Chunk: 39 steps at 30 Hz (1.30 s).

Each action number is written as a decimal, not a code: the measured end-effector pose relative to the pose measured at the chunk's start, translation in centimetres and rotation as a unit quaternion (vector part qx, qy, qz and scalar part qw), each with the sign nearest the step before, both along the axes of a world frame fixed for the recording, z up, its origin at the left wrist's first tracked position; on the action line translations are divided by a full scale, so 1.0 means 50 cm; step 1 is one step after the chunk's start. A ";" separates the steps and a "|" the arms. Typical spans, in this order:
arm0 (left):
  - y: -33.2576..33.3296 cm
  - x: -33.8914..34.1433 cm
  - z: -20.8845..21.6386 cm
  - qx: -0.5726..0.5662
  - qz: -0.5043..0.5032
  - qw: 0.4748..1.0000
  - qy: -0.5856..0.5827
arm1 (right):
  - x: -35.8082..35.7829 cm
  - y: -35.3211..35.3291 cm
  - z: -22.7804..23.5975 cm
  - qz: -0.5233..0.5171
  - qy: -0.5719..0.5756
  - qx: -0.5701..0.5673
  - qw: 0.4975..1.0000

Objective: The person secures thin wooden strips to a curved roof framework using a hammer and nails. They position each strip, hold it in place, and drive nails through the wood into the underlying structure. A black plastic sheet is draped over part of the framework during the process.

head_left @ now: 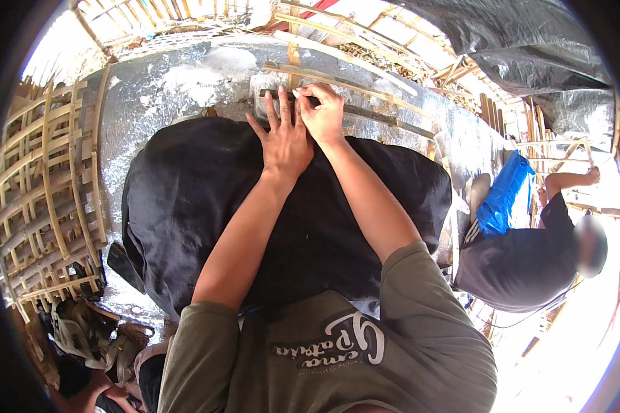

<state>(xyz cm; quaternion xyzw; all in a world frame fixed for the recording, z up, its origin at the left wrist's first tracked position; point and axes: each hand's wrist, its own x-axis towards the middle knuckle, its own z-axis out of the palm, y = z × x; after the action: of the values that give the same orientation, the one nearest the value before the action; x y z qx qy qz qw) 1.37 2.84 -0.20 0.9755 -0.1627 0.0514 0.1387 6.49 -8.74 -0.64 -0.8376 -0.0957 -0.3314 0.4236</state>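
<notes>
My left hand (284, 138) lies flat with fingers spread on the top edge of a big black cloth (207, 199) draped over a rounded silver foil-covered form (165, 89). Beside it, my right hand (322, 110) is closed in a pinch on a thin pale strip (297, 93) at the point where bamboo slats (337, 84) cross on the foil. Both forearms reach forward over the black cloth from my olive shirt at the bottom.
A woven bamboo lattice (45, 186) curves along the left. More bamboo framing (365, 31) and a dark plastic sheet (517, 41) lie beyond. Another person in a dark shirt (523, 261) works at the right by a blue bag (504, 193). Gloves or shoes (83, 330) lie lower left.
</notes>
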 end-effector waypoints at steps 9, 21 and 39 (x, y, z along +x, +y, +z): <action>0.018 0.017 0.036 -0.170 0.047 0.977 -0.117 | -0.002 -0.006 -0.010 -0.037 0.019 -0.026 0.999; 0.046 0.143 0.024 -0.251 -0.005 0.968 -0.025 | 0.003 -0.003 -0.007 -0.033 0.021 -0.024 0.999; 0.011 0.130 -0.015 -0.305 0.056 0.951 0.000 | 0.007 -0.001 -0.008 -0.020 -0.025 -0.009 0.999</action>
<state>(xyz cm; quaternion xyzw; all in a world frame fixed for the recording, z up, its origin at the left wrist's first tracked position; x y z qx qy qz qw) 7.88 3.40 -0.96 0.8942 -0.0838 0.1060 0.4268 6.84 -8.81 -1.06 -0.8346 -0.0921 -0.3596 0.4069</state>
